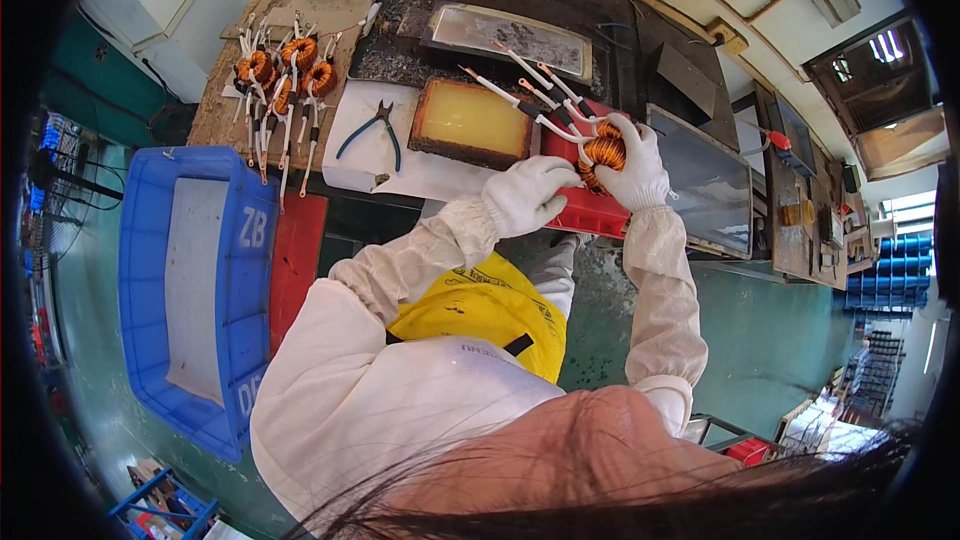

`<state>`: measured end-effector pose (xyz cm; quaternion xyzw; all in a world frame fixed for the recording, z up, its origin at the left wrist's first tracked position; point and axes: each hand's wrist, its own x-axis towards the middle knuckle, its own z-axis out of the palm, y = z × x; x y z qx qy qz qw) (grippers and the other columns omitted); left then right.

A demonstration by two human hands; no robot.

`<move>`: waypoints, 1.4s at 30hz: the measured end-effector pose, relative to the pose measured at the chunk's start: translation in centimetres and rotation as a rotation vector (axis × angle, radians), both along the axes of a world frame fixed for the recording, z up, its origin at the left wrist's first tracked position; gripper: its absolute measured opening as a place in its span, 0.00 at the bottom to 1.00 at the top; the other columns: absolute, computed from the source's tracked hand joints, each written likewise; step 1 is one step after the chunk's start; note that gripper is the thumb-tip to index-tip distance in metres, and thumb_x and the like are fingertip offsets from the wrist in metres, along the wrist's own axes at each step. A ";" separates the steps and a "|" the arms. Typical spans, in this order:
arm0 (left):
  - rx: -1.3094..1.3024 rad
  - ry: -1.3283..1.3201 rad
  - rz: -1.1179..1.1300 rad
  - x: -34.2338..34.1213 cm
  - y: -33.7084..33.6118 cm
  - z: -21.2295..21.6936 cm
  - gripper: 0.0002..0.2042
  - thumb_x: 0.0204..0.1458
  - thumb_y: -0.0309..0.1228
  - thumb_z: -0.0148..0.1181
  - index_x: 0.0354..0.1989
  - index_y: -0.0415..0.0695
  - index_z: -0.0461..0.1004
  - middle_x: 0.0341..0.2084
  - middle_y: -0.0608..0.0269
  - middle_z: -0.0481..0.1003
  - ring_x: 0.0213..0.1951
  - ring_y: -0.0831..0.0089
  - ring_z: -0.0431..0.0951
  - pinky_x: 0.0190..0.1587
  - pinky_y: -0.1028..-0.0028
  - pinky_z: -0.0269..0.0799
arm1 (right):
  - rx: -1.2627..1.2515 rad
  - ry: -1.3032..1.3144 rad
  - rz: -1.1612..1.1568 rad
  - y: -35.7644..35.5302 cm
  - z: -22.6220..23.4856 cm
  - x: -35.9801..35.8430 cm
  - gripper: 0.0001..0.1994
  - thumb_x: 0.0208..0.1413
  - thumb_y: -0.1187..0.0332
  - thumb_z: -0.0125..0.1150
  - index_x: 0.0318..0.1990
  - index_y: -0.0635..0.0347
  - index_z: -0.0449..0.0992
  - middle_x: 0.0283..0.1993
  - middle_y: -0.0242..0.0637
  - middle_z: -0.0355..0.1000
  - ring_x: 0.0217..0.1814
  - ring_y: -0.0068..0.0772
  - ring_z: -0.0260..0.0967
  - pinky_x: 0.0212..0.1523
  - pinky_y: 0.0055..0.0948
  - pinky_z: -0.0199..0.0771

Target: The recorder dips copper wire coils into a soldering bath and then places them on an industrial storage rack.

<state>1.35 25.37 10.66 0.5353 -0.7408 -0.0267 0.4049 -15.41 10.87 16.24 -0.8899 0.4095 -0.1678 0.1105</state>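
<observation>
My right hand, in a white glove, is closed around a copper-wound ring coil. The coil's white leads with dark sleeves and bare metal ends point away to the far left, over the bench. My left hand, also gloved, is just left of the coil, its fingers bent and its thumb apart from them. Whether its fingertips touch the coil is hard to see. Below the coil is a red plastic bin. Left of my hands lies a yellow block in a brown tray, with teal-handled cutting pliers beside it.
Several more ring coils with leads lie piled at the bench's far left. Behind the yellow block stands a rectangular metal-rimmed tray. A blue crate stands to the left, and a grey metal-framed panel lies to the right.
</observation>
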 end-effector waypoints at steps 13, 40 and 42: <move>0.503 1.896 -0.276 -0.3 -4.5 -4.1 0.20 0.59 0.32 0.56 0.59 0.40 0.66 0.49 0.58 0.73 0.52 0.68 0.74 0.60 0.64 0.69 | -0.024 -0.138 -0.146 0.2 0.3 0.3 0.30 0.38 0.66 0.69 0.55 0.34 0.73 0.59 0.54 0.63 0.60 0.58 0.67 0.58 0.46 0.71; 0.322 2.559 -0.910 -5.4 -21.8 -8.2 0.22 0.64 0.48 0.43 0.61 0.49 0.64 0.56 0.58 0.70 0.58 0.59 0.72 0.62 0.54 0.67 | -0.003 0.150 -0.178 -6.4 2.9 7.2 0.30 0.40 0.55 0.70 0.56 0.35 0.73 0.57 0.55 0.67 0.59 0.58 0.68 0.57 0.46 0.71; 0.320 2.544 -0.903 -5.4 -21.3 -7.3 0.22 0.65 0.47 0.42 0.61 0.49 0.64 0.56 0.58 0.70 0.58 0.59 0.71 0.62 0.54 0.67 | 0.015 0.174 -0.195 -6.6 2.9 7.2 0.30 0.41 0.54 0.70 0.56 0.35 0.73 0.57 0.54 0.66 0.59 0.58 0.68 0.57 0.46 0.71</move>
